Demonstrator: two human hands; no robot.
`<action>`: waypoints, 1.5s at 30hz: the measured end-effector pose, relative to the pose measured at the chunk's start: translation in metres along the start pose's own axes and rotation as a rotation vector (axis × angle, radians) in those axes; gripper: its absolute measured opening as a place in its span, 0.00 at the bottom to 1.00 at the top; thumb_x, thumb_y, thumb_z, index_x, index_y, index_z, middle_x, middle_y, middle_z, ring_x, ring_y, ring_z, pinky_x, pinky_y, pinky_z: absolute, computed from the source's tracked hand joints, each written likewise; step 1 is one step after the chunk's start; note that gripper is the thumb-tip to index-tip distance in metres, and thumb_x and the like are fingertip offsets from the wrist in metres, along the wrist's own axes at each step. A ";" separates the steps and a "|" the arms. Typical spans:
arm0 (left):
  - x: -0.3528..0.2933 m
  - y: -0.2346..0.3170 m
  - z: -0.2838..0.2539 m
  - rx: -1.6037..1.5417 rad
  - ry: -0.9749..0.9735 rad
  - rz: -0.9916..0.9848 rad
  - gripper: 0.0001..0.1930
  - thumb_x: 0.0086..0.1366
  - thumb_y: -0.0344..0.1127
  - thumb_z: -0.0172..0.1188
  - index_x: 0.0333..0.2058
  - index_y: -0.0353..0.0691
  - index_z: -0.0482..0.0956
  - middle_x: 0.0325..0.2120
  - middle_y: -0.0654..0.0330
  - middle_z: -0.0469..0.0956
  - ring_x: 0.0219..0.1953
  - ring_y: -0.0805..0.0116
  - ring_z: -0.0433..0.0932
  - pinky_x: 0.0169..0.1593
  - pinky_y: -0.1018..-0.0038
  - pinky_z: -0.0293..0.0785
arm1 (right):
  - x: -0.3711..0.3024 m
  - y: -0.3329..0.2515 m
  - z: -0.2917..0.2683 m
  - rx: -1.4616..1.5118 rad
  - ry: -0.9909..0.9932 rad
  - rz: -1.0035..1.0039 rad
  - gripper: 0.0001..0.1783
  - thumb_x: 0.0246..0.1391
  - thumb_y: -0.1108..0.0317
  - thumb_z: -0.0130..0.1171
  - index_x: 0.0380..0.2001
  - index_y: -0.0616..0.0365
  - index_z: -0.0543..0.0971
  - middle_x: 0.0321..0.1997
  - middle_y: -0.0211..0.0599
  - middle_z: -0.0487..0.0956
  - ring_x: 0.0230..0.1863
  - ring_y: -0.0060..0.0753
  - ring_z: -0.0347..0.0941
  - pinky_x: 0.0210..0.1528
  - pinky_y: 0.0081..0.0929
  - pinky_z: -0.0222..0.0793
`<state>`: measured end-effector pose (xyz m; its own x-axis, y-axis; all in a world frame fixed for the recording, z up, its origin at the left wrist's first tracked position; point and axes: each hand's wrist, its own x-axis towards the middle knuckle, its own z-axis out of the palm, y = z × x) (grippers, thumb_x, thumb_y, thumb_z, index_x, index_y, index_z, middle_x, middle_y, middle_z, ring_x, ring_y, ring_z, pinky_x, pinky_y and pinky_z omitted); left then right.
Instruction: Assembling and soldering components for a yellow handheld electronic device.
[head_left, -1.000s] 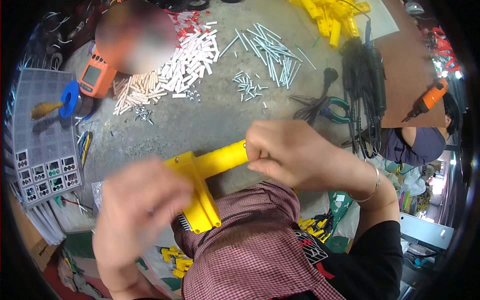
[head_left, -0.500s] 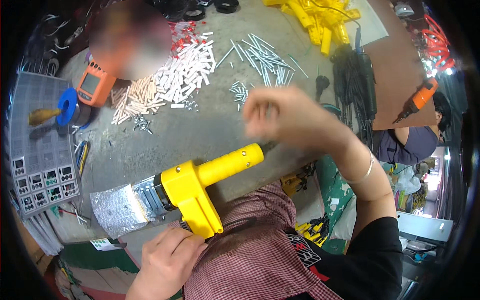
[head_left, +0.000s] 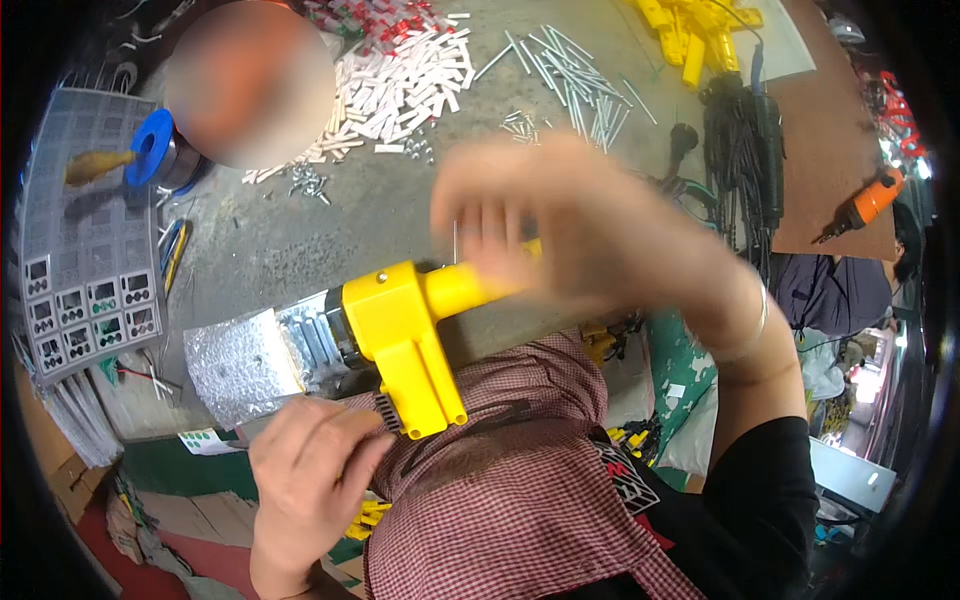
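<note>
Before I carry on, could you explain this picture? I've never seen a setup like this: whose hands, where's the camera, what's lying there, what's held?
There's no robot here: these are a person's bare hands. A fisheye camera on their head looks down, so straight edges bend near the rim.

A yellow tool body sits at the near edge of a grey bench, with bubble wrap at its left end. The right hand, blurred, covers part of its handle; the left hand is by its lower end. I can't tell whether either grips it.

Farther back lie white pieces, metal rods and screws.
</note>
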<state>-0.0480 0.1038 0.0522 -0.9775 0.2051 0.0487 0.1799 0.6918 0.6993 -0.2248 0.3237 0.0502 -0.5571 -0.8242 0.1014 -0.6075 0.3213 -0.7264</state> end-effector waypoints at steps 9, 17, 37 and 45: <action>0.024 0.001 -0.012 0.046 0.096 0.070 0.13 0.43 0.19 0.66 0.30 0.35 0.77 0.24 0.57 0.76 0.26 0.58 0.75 0.29 0.68 0.69 | -0.063 -0.055 0.053 -0.171 -0.145 -0.227 0.09 0.45 0.70 0.55 0.32 0.60 0.73 0.28 0.34 0.72 0.30 0.34 0.75 0.27 0.27 0.73; 0.082 0.006 -0.009 0.103 0.062 0.158 0.08 0.47 0.18 0.62 0.28 0.32 0.75 0.25 0.54 0.72 0.28 0.57 0.73 0.31 0.68 0.69 | -0.060 -0.023 0.009 -0.158 0.091 0.016 0.07 0.48 0.67 0.58 0.30 0.57 0.75 0.29 0.36 0.75 0.32 0.36 0.75 0.31 0.33 0.73; 0.291 -0.008 0.055 0.441 0.071 0.188 0.08 0.49 0.35 0.62 0.26 0.38 0.82 0.28 0.45 0.80 0.34 0.48 0.81 0.41 0.60 0.76 | -0.091 -0.006 -0.034 0.134 0.543 0.374 0.06 0.48 0.75 0.59 0.32 0.63 0.77 0.29 0.42 0.78 0.29 0.40 0.78 0.32 0.29 0.75; 0.149 0.024 0.012 -0.265 0.037 0.133 0.21 0.53 0.14 0.57 0.47 0.36 0.75 0.30 0.59 0.79 0.31 0.76 0.79 0.35 0.79 0.75 | -0.101 -0.024 0.066 0.061 0.616 0.090 0.12 0.45 0.78 0.61 0.37 0.61 0.79 0.35 0.38 0.79 0.31 0.37 0.79 0.33 0.29 0.77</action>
<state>-0.1878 0.1591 0.0676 -0.9515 0.2529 0.1752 0.2768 0.4551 0.8464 -0.1164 0.3687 0.0124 -0.8398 -0.3690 0.3982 -0.5198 0.3351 -0.7858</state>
